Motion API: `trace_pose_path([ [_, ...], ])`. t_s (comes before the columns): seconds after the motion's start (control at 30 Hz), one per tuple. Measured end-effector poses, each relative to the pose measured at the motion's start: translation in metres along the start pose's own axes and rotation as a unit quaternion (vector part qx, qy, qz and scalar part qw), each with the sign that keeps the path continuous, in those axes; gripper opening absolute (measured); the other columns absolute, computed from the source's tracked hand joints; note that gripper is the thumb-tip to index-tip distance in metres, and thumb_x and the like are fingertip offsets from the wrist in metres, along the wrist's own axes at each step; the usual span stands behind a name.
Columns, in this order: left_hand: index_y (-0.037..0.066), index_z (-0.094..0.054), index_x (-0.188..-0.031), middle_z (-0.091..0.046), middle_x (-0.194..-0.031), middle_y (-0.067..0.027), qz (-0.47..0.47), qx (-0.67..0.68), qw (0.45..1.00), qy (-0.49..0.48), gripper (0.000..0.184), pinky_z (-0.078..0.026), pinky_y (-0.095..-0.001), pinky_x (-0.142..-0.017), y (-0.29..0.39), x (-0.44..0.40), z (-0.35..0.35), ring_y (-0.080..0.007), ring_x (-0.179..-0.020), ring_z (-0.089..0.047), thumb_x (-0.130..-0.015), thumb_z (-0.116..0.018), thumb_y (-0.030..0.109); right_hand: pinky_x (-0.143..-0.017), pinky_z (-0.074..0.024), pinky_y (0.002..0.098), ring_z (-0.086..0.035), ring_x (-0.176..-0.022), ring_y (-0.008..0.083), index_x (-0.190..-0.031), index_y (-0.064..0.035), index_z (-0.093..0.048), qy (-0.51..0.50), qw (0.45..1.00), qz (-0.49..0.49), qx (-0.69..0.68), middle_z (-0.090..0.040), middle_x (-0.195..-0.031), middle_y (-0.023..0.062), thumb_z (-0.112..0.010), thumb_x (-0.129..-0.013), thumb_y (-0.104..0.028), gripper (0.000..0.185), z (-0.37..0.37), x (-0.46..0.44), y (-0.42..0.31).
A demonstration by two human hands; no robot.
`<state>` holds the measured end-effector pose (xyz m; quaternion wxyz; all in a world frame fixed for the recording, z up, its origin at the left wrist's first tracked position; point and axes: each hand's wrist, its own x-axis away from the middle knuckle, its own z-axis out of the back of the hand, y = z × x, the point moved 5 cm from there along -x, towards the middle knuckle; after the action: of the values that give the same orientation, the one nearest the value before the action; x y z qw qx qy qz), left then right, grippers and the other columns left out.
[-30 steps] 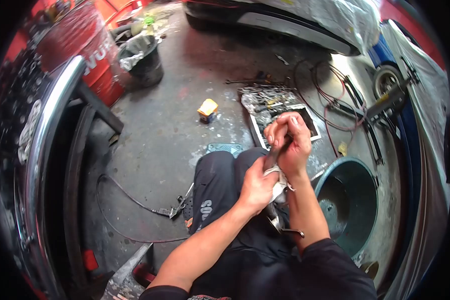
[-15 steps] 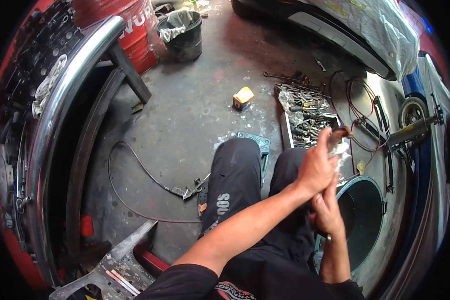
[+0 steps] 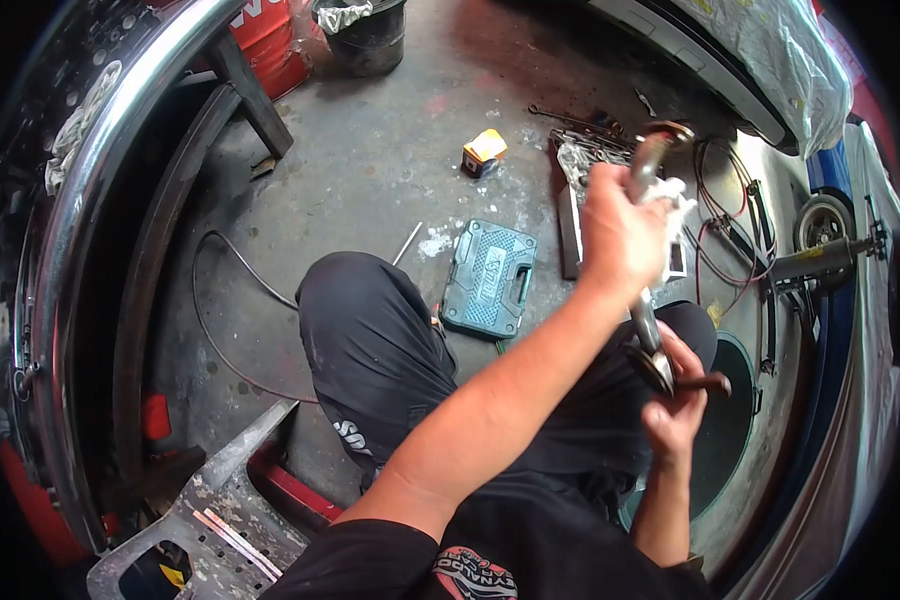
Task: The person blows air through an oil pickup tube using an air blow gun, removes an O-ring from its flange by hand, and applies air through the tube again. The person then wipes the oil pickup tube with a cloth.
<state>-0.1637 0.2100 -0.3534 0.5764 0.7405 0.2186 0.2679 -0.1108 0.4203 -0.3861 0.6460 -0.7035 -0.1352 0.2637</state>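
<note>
My left hand [image 3: 622,232] is wrapped round a white rag [image 3: 674,192] and the upper part of a curved metal pipe [image 3: 646,322]. The pipe has a rusty flanged end at the top, above my left hand, and a round flange lower down. My right hand [image 3: 676,408] grips the pipe's lower end, near the flange and a brown bent piece. The pipe is held at a slant over my right thigh, in front of the tool tray [image 3: 570,232].
A teal tool case [image 3: 488,279] and a yellow-black box [image 3: 484,153] lie on the floor. A green tub [image 3: 735,420] stands at the right, beyond it a jack [image 3: 820,260] and hoses. A worn grey stool [image 3: 220,500] is lower left; a chrome bumper [image 3: 75,270] runs along the left.
The pipe now shows at full length between my hands, its flanged end higher up. My left knee has swung left, uncovering the teal case. The view has tilted down.
</note>
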Motion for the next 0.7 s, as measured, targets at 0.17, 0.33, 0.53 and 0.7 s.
trace_pose_path([
  [0.17, -0.006, -0.058, -0.114, -0.067, -0.103, -0.0112, 0.009, 0.156, 0.984, -0.09, 0.027, -0.053, -0.0289, -0.08, -0.085, 0.004, -0.003, -0.0145, -0.091, -0.064, -0.095, -0.062, 0.014, -0.092, -0.0526, 0.0366, -0.067, -0.096, 0.0204, -0.125, 0.0028, -0.058, 0.176, 0.975, -0.068, -0.118, -0.069, -0.105, 0.0126, -0.066, -0.094, -0.021, 0.04, -0.027, -0.017, 0.051],
  [0.33, -0.002, -0.061, -0.124, -0.071, -0.109, -0.0086, 0.017, -0.115, 0.973, -0.2, 0.039, -0.05, -0.0296, -0.084, -0.103, 0.053, 0.048, -0.0131, -0.099, -0.065, -0.103, -0.054, 0.029, -0.096, -0.0503, 0.0376, -0.064, -0.107, 0.0181, -0.118, -0.0046, -0.063, 0.189, 0.927, -0.153, -0.286, -0.067, -0.117, 0.0067, -0.06, -0.096, -0.03, 0.034, -0.031, -0.019, 0.107],
  [0.53, -0.007, -0.065, -0.107, -0.072, -0.084, -0.0132, 0.015, 0.144, 0.989, 0.035, 0.029, -0.057, -0.0295, -0.064, -0.063, 0.033, 0.132, -0.0138, -0.07, -0.068, -0.105, -0.05, 0.018, -0.079, -0.0589, 0.0572, -0.069, -0.088, 0.0376, -0.113, -0.0014, -0.062, 0.148, 0.928, -0.222, -0.261, -0.067, -0.096, 0.0212, -0.059, -0.091, -0.027, 0.034, -0.034, -0.017, 0.105],
  [0.7, -0.002, -0.058, -0.124, -0.061, -0.106, -0.0198, -0.418, -0.315, 0.823, -0.221, 0.041, -0.049, -0.0413, -0.088, -0.036, 0.056, 0.055, -0.0319, -0.099, -0.061, -0.086, -0.064, 0.012, -0.1, -0.0465, 0.0413, -0.058, -0.116, 0.0234, -0.133, -0.0001, -0.045, 0.104, 0.955, -0.125, -0.247, -0.057, -0.124, 0.0183, -0.059, -0.084, -0.021, 0.055, -0.038, -0.029, 0.093],
])
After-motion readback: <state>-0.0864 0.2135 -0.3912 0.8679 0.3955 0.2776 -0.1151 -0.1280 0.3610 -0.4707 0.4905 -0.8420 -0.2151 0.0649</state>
